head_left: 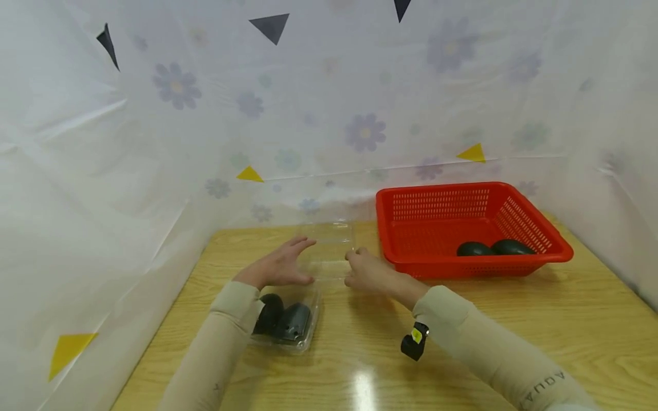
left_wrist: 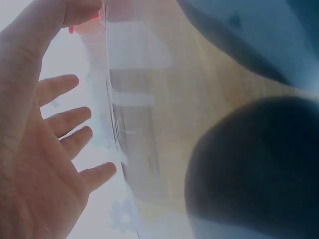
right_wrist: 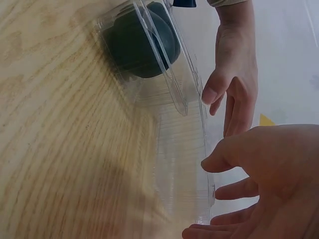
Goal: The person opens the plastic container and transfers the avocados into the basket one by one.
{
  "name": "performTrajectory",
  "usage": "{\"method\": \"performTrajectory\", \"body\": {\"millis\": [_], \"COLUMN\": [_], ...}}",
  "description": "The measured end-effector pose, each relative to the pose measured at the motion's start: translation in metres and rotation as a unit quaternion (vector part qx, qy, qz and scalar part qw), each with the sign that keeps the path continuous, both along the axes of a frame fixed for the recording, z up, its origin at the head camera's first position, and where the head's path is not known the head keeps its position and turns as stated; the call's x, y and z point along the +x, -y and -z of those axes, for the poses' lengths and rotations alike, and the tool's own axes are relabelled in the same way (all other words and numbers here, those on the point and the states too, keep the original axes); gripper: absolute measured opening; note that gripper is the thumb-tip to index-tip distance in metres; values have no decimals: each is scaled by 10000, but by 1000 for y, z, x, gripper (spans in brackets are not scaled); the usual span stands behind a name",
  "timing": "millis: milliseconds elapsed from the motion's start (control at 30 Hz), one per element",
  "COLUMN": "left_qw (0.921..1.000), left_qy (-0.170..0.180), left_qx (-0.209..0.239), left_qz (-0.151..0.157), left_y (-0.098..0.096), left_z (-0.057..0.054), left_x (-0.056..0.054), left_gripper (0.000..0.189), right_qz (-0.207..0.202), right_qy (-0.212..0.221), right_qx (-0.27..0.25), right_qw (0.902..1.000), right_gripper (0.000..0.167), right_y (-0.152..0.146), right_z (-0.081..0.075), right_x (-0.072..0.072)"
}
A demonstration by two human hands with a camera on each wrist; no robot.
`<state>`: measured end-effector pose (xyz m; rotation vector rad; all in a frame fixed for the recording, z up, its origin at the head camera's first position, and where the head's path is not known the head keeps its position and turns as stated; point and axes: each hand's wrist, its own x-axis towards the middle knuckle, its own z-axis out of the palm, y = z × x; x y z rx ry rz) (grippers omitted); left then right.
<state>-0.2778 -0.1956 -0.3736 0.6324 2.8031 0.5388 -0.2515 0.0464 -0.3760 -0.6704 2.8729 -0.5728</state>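
Note:
A clear plastic clamshell box (head_left: pixel 315 337) stands on the table with dark green avocados (right_wrist: pixel 137 45) in its base. Its transparent lid (head_left: pixel 334 251) is folded back, away from the person. At the lid's left side is the left hand (head_left: pixel 283 264), fingers spread and thumb apart, with nothing between them. The right hand (head_left: pixel 372 274) is at the lid's right edge, fingers loosely bent. In the right wrist view, its thumb and fingertips overlap that edge. Large in the left wrist view, two avocados (left_wrist: pixel 254 164) show beside the box's clear wall.
A red slotted plastic basket (head_left: pixel 434 268) stands at the back right, with two more avocados (head_left: pixel 474 249) near its front wall. A flower-printed white curtain (head_left: pixel 308 114) encloses the wooden table (head_left: pixel 401 371). A black wrist camera (head_left: pixel 414 342) hangs by the right sleeve.

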Motion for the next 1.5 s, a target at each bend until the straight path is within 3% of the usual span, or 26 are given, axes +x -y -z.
{"method": "performTrajectory", "body": {"millis": [200,367,600,833,967,1200,1500], "left_qw": [9997,9989,9984,9949,9932,9907,9892], "left_qy": [-53,-170,-311,-508,-483,-540,-107], "left_qx": [172,411,263,416,596,855,1080], "left_qz": [-178,-165,-392,-768,-880,-905,-984], "left_y": [20,41,63,83,90,93,91], "left_z": [-3,-5,5,14,19,31,34], "left_x": [15,31,58,89,101,112,117], "left_gripper": [88,88,88,86,91,103,110], "right_qz": [173,261,-384,-767,-812,-672,-802], "right_qy": [-329,-372,-398,-562,-539,-324,-455], "right_qx": [-188,-718,-1731,-1891,-1851,-1827,-1500], "right_qw": [9991,9964,9833,9774,9779,9803,9844], "right_gripper": [45,41,35,37,40,57,67], "right_y": [-6,-9,3,22,32,47,55], "right_z": [6,8,17,27,30,37,46], "right_x": [12,23,45,67,76,86,89]}}
